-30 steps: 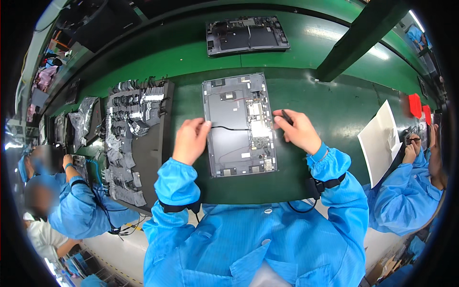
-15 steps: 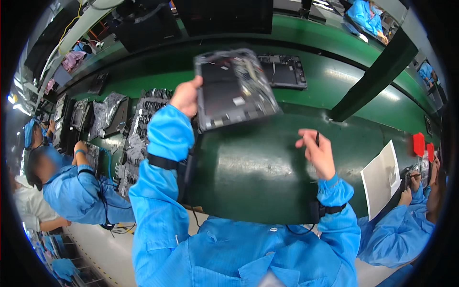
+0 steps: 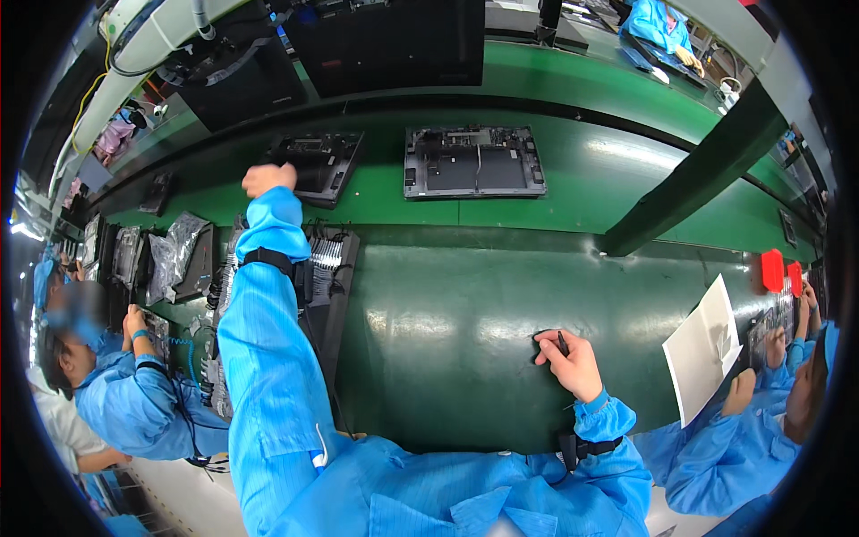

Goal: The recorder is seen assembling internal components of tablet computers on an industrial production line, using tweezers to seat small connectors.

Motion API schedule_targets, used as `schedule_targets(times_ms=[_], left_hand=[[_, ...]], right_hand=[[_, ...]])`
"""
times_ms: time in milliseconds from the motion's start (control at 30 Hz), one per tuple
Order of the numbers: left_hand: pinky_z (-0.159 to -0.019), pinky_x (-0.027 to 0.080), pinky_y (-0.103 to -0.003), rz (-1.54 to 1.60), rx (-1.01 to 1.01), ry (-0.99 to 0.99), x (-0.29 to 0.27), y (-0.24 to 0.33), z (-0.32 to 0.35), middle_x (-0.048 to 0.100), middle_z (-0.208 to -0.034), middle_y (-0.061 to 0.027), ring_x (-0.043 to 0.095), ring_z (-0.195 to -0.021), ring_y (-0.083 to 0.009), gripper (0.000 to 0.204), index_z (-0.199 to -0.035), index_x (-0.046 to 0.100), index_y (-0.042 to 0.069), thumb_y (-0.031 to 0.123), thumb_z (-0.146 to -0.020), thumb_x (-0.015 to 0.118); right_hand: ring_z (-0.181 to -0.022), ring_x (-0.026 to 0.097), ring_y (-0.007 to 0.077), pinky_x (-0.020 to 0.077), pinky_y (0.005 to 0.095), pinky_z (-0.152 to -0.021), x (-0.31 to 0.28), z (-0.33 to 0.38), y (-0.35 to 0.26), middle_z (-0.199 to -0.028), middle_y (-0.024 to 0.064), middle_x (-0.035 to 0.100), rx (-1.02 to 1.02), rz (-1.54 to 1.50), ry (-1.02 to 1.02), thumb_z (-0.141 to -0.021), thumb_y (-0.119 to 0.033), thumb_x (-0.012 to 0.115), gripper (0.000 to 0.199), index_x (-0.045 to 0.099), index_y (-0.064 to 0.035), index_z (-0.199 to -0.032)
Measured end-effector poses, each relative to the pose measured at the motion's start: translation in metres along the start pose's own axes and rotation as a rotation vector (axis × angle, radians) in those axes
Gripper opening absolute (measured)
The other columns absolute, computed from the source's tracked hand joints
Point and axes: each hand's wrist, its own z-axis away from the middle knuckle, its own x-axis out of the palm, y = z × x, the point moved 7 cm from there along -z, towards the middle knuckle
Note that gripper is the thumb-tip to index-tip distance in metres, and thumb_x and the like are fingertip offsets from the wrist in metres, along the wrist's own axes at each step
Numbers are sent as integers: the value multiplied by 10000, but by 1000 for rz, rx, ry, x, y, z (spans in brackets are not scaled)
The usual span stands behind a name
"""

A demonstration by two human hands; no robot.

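Observation:
At the far left, my left hand (image 3: 268, 181) reaches to the near left edge of a dark laptop base (image 3: 329, 170), which lies on the far green surface. Its fingers are smeared, so whether they still grip the edge is unclear. My right hand (image 3: 573, 365) is closed around a slim black pen-like tool (image 3: 562, 341), just above the near green worktop (image 3: 447, 358). A second laptop base (image 3: 474, 166), its inner parts exposed, lies flat farther back, right of the first.
A rack of small dark parts (image 3: 327, 268) stands beside my left forearm. A dark slanted post (image 3: 693, 170) rises at right. White sheets (image 3: 702, 349) and red bins (image 3: 772, 270) are to the right. Co-workers in blue (image 3: 143, 385) sit at both sides.
My left hand has moved away and left; the laptop base it held aloft now rests on the far surface. My right hand has come down slightly, keeping the tool. The view has shifted.

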Motion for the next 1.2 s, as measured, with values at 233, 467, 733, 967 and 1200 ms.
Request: schedule_targets(times_ms=[233,467,733,967,1200], left_hand=[[-834,544,-411,258,475,-807,14,116,142,680,-1017,-202,675,-944,-308,539,-1028,662,-42,474,-871,640],[-1035,445,-478,310,167,-577,15,142,155,544,-1337,-226,550,-1226,-405,528,-1368,414,45,228,-894,560],[-803,486,-332,1145,467,-500,6,110,123,641,-1000,-128,603,-889,-196,304,-1120,562,-29,243,-993,514],[-787,438,-235,915,908,-1310,-69,86,262,587,-929,42,508,-858,-41,186,-1082,590,71,234,-1016,531],[-788,486,-379,648,1418,-144,-110,79,329,647,-889,-71,598,-842,-264,111,-959,657,46,137,-904,628]], right_hand=[[-579,499,46,407,224,-538,3,-6,-7,-715,26,672,-34,-40,-106,-950,-129,600,184,674,0,-1058],[-570,483,45,402,224,-534,3,-6,-4,-713,19,663,-49,-70,-90,-961,-137,589,188,671,2,-1058],[-521,414,24,326,195,-483,-17,9,-2,-699,14,632,-44,-292,-15,-973,-142,574,175,662,-5,-1037],[-545,402,19,289,187,-469,-59,38,16,-730,-1,596,-30,-456,158,-978,-170,581,189,636,-17,-1075],[-667,483,53,396,207,-593,-34,55,16,-786,9,634,-85,-244,75,-967,-179,595,203,665,-13,-1059]])
